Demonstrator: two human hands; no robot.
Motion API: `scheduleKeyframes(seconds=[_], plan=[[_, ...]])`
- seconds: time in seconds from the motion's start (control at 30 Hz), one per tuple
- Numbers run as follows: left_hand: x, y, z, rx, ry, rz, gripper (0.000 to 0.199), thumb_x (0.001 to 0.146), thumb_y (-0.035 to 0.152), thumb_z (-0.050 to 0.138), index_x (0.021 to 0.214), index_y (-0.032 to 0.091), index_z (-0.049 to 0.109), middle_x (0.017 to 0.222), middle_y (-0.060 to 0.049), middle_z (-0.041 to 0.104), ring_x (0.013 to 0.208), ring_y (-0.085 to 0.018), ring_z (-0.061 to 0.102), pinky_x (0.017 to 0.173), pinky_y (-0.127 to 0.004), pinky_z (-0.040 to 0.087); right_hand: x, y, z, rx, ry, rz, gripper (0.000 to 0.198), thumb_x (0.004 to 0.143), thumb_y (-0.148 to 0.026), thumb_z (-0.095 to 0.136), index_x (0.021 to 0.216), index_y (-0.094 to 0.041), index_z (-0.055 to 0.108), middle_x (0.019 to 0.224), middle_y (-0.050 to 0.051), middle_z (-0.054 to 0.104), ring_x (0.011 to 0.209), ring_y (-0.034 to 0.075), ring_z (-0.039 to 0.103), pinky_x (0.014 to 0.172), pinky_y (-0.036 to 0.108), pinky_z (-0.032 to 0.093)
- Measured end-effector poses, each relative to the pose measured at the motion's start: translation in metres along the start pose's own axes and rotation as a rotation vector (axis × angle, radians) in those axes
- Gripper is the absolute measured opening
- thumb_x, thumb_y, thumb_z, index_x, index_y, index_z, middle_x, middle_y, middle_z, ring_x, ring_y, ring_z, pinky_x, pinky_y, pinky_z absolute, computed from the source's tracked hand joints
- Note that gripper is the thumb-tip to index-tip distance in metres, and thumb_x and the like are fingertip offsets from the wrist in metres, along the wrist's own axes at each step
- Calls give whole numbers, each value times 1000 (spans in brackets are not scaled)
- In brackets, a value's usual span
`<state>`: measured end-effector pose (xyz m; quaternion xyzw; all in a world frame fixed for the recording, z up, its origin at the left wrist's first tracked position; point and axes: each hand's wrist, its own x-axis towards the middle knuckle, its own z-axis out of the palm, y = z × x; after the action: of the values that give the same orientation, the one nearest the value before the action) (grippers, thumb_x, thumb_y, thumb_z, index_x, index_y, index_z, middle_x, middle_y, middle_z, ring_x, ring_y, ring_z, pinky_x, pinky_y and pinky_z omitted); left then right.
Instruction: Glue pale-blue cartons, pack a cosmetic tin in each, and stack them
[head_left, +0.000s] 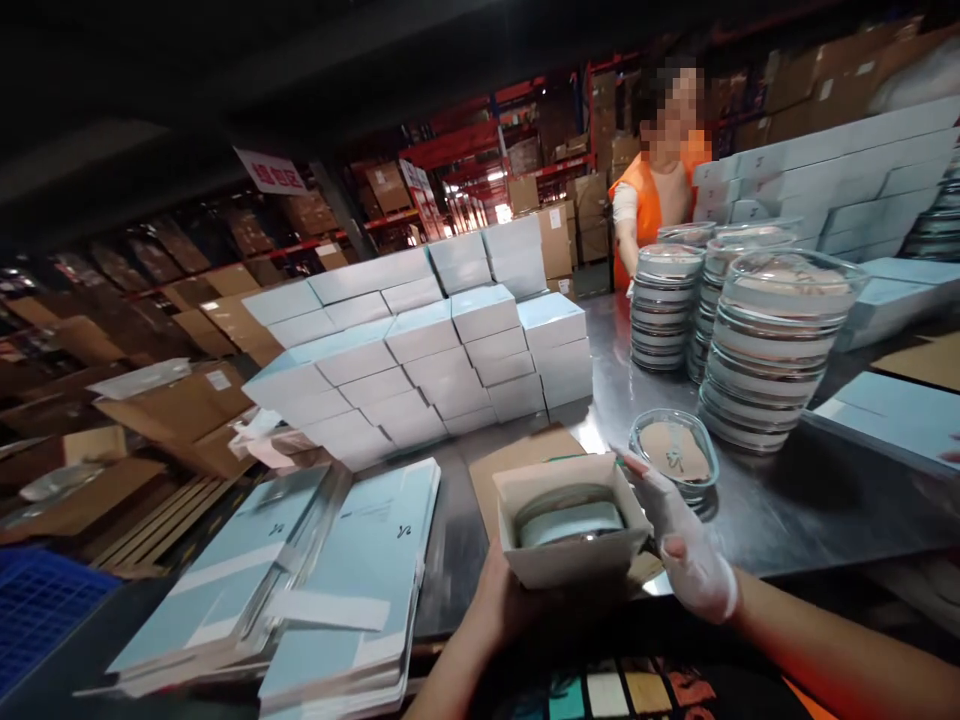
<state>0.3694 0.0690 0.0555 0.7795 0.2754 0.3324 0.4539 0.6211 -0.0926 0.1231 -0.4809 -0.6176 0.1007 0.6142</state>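
left hand [501, 585] is gripping the white box [574, 567], gloved right hand [686, 545] kinda open against its right side

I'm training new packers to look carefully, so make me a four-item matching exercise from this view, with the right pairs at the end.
Column one:
1. Open box
2. Right hand
3. Basket
4. Co-worker's vest

Column two:
A. Orange
B. Blue, at the picture's lower left edge
C. Held by the left hand
D. In a white glove

Right pairs: 1-C, 2-D, 3-B, 4-A
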Motion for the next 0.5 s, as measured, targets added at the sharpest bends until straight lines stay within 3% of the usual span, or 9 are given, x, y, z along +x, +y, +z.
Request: scheduleKeyframes(seconds=[0.07, 0.17, 0.27, 0.33, 0.4, 0.5], plan=[[-8, -9, 1, -75, 17, 10, 65, 66, 47, 97, 118, 15, 77, 113, -18, 80, 102, -37, 78, 88, -50, 68, -2, -3, 7, -61, -25, -66, 83, 104, -72, 52, 173, -29, 40, 175, 17, 46, 161, 39, 45, 131, 55, 42], [-17, -18, -2, -143, 227, 97, 70, 81, 58, 89, 135, 18, 70, 126, -19, 77, 117, -36, 76, 96, -47, 67, 8, -13, 20, -124, -121, -69, 71, 102, -61, 67, 163, -27, 56, 178, 17, 39, 164, 37, 40, 132, 55, 39], [-12, -7, -6, -50, 339, 262, 65, 84, 70, 82, 125, 20, 76, 123, -15, 78, 128, -37, 71, 111, -51, 60, 25, -21, 40, 13, -58, 82, 54, 100, -63, 67, 134, -23, 77, 167, 16, 56, 152, 35, 57, 125, 51, 49], [-2, 8, -5, -36, 361, 312, 64, 87, 75, 76, 119, 20, 77, 120, -14, 78, 120, -36, 74, 107, -50, 61, 38, -23, 56, 60, 61, 265, 47, 100, -58, 64, 128, -21, 77, 145, 14, 72, 135, 33, 70, 117, 49, 56], [8, 20, -3, -76, 461, 334, 71, 90, 77, 71, 132, 20, 71, 129, -16, 74, 117, -33, 74, 101, -46, 63, 51, -23, 69, 22, 184, 380, 45, 95, -45, 64, 133, -21, 72, 129, 11, 79, 121, 30, 74, 111, 46, 59], [14, 23, -3, -38, 507, 364, 77, 87, 78, 75, 140, 22, 66, 134, -17, 72, 128, -34, 70, 115, -51, 55, 67, -20, 74, -41, 232, 351, 54, 87, -29, 61, 141, -21, 61, 135, 11, 75, 122, 26, 73, 107, 42, 59]])
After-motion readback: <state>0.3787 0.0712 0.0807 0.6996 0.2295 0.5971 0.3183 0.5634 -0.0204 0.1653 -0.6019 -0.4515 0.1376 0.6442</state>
